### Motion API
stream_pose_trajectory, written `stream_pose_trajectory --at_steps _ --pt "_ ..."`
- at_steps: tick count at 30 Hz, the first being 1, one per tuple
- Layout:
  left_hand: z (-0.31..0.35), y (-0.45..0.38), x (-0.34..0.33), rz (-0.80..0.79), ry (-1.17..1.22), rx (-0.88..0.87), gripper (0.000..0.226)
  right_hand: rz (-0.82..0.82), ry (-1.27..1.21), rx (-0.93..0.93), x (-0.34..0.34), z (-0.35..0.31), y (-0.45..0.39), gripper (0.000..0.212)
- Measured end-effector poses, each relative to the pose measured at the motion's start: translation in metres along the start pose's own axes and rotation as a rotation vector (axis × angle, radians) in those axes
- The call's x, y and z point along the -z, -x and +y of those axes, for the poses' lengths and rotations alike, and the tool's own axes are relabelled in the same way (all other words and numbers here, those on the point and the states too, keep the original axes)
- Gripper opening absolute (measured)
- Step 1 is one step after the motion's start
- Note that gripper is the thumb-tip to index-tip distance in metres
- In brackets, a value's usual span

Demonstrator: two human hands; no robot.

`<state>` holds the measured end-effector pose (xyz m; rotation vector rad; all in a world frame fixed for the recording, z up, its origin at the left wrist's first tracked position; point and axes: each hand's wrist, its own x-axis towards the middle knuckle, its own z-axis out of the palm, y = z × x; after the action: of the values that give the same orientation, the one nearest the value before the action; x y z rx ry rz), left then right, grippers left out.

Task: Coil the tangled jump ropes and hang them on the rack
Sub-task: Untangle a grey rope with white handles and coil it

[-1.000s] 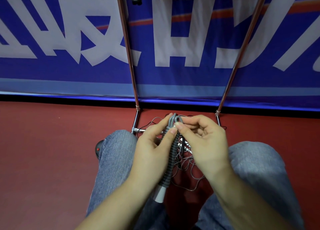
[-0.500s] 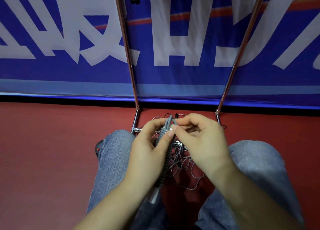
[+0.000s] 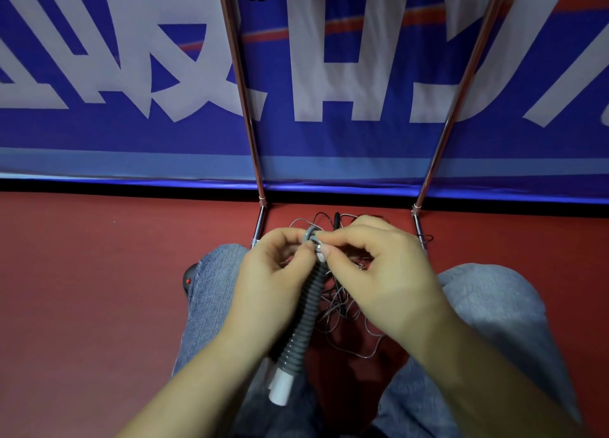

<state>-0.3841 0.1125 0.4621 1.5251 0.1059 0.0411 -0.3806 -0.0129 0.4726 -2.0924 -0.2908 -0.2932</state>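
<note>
both hands work at the top end of a grey ribbed jump-rope handle with a white cap (image 3: 304,322), held over the lap at centre frame.

the handle's long axis runs steeply, its white cap pointing to the lower centre of the frame and its top end to the upper centre, leaning slightly right. the left hand (image 3: 270,286) curls round the handle's upper part from the left, thumb and forefinger closed on it. the right hand (image 3: 382,279) comes in from the right, fingers bent, pinching the thin grey rope at the handle's tip. under the hands a tangle of thin dark wire-like rope (image 3: 346,309) lies on the red floor (image 3: 99,289) between the denim-clad knees (image 3: 214,292). the chrome rack's two poles (image 3: 244,91) rise toward the top of the frame before a blue banner with white letters (image 3: 362,140).
</note>
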Motion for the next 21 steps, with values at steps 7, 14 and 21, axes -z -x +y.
stream_pose_trajectory --at_steps 7,14,21 --pt "0.012 0.005 -0.008 -0.075 0.13 0.034 0.016 -0.174 -0.875 -0.654 -0.007 0.011 0.005 0.054" --pt "0.017 0.006 -0.01 -0.05 0.084 -0.018 0.022 -0.23 -1.031 -0.661 -0.024 0.009 0.01 0.061" --pt "0.02 0.001 -0.006 0.019 -0.106 -0.116 0.021 -0.07 -0.772 -0.544 -0.026 0.008 0.011 0.03"
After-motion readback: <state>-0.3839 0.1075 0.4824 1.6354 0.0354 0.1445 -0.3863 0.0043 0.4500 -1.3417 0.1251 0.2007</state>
